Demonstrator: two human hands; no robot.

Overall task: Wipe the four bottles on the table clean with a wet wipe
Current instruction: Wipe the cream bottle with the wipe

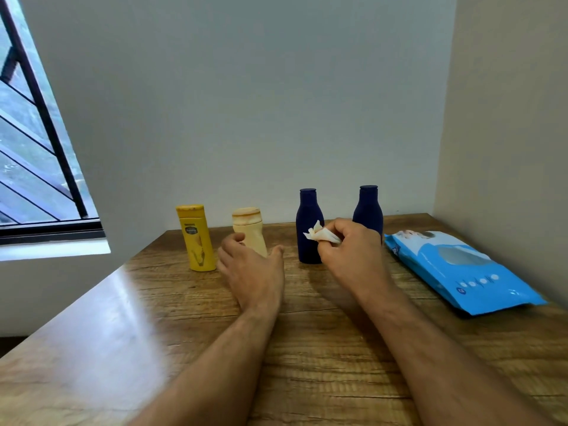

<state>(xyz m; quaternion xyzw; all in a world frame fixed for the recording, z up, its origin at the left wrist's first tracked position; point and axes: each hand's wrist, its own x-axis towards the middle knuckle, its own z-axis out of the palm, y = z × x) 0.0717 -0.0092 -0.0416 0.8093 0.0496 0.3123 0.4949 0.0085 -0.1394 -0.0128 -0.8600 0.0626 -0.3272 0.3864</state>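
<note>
With the right hand [350,250] pinching the crumpled white wet wipe [321,235] before the near dark blue plastic bottle [309,229], close the left hand's [252,269] spread fingers firmly round the tilted cream plastic bottle [249,230] on the wooden counter [307,348] before wiping.

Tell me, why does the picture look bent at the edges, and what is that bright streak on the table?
Head view: the wide-angle lens slants the window frame; the streak is window light glaring off the table; the left hand looks slightly blurred; the bottles stay fairly sharp.
</note>
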